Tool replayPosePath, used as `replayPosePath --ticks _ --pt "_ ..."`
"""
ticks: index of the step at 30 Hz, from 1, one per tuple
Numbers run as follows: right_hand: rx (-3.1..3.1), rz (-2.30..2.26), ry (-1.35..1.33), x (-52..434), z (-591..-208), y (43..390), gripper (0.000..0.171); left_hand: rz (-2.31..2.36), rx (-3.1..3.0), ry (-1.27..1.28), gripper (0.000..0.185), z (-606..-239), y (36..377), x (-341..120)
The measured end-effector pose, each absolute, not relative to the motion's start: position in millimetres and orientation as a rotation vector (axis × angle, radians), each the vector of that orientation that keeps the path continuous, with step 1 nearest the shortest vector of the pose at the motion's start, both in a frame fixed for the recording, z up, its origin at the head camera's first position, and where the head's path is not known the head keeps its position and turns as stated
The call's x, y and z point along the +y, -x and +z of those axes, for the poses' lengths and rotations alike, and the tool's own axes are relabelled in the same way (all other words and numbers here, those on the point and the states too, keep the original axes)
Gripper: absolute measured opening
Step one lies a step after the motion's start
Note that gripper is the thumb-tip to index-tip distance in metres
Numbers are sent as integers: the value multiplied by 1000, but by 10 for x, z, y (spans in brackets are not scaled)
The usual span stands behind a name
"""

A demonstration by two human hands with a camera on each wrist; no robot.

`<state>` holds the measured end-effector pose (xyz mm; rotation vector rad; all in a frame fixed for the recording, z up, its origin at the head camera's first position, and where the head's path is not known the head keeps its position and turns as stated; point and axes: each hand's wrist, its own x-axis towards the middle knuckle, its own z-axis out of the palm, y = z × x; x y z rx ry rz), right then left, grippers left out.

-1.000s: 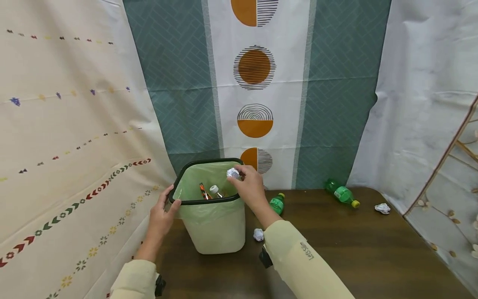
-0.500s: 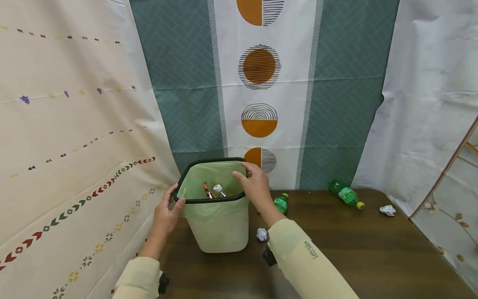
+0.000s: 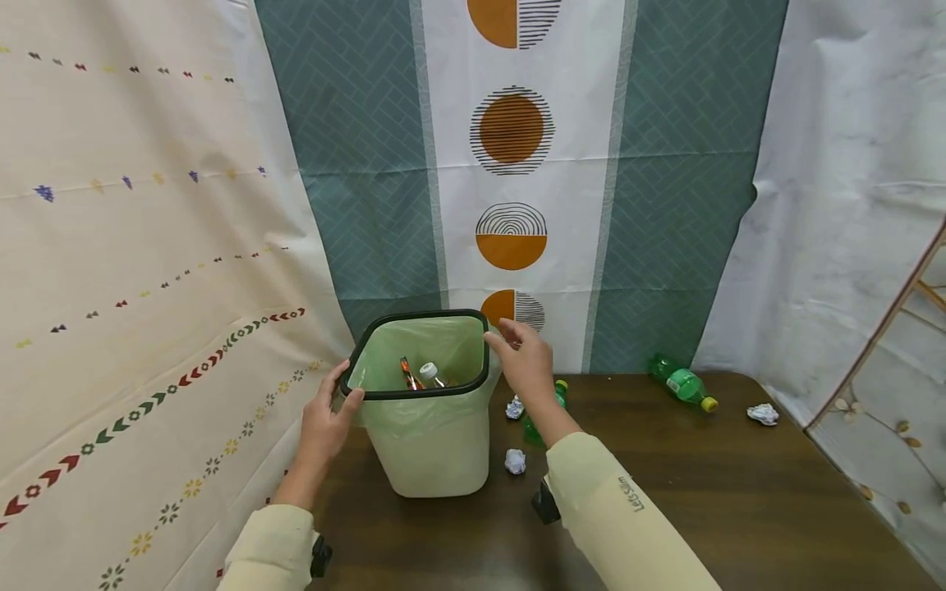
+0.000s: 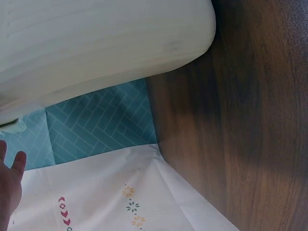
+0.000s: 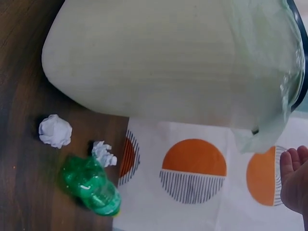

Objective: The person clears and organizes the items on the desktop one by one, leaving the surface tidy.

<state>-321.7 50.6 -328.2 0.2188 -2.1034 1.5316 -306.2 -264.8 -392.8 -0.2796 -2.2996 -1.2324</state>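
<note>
**Lined bin [image 3: 443, 472] on the counter [image 3: 739, 501]**

Left: your left hand [image 3: 323, 423] rests against the rim [image 3: 414, 395], fingers extended; brace the bin lightly there. Centre: a white-capped bottle [image 3: 432, 374] protrudes, the contents beneath hidden. Right: your right hand [image 3: 526, 361], apart from the left, appears to hold nothing; lift it clear without snagging the liner [image 3: 429, 419]. Its contact there is uncertain. Your right forearm [image 3: 560, 423] partly covers a green bottle [image 5: 89, 185].

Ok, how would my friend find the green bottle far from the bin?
On the brown table, find the bin. Go right along the table's back edge to a green bottle lying on its side, yellow cap toward the front. Another green bottle lies near the bin, but this one is beside the crumpled paper furthest right.
</note>
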Motion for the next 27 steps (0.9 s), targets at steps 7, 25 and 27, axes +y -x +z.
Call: replayPosePath --ticks 7,25,27 --pt "-2122 1569 -120 622 -3349 3241 44 -1237 -2300 287 58 -3912 3071 -2651" --pt "-2246 1524 85 901 -3914 3270 46 -1224 -2293 272 57 -3944 3077 -2660" --pt "-2269 1513 98 925 -4005 3259 46 -1216 -2287 269 56 -3948 3073 -2658"
